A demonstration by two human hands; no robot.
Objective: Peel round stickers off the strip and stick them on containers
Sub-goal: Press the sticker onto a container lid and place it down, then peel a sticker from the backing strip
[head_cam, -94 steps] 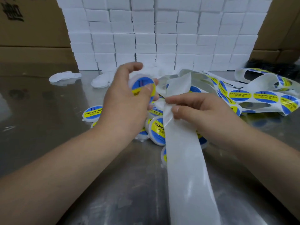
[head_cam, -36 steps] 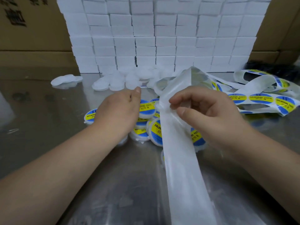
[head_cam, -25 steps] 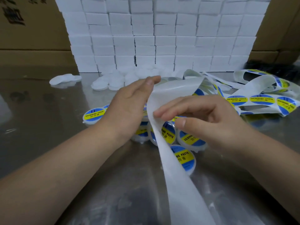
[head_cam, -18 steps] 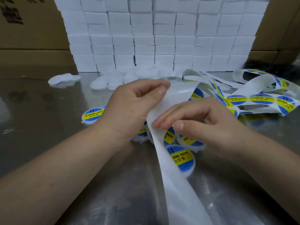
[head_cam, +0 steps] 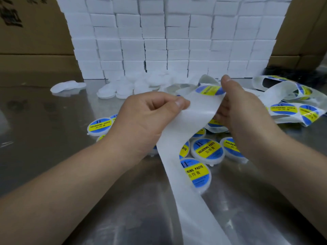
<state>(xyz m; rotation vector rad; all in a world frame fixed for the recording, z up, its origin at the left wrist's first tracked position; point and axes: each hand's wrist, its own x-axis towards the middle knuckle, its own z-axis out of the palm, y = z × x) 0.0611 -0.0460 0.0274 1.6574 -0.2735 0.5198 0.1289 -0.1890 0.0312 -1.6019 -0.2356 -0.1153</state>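
1. Up comes the right hand (head_cam: 242, 110): half a second ago it was lying low over the pile, and now it is lifting and turning, thumb pointing up at the far edge of the strip (head_cam: 194, 191).
2. With that move, a blue-and-yellow sticker (head_cam: 210, 90) is showing at the top of the fold, just beside that thumb.
3. That hand is gripping the strip's right edge, thumb on top and fingers curling underneath.
4. Opposite it, the left hand (head_cam: 148, 119) is pinching the strip's left edge between thumb and curled fingers, just as it was a moment ago.
5. So the white backing is stretching flat between the two hands, then trailing down over the table (head_cam: 53, 121) towards the person.
6. Under and beside the hanging strip, the labelled containers (head_cam: 207, 151) are lying in a loose cluster, one partly tucked under the strip's edge and another sitting off to the left by the left wrist.
7. Further back, plain white containers (head_cam: 123, 87) are sitting in a heap in front of a wall of stacked white boxes (head_cam: 168, 41).
8. Over on the right, loose loops (head_cam: 283, 108) of the same strip are lying on the table, stickers facing up.
9. Brown cardboard cartons (head_cam: 35, 32) are flanking the white stack on both sides.
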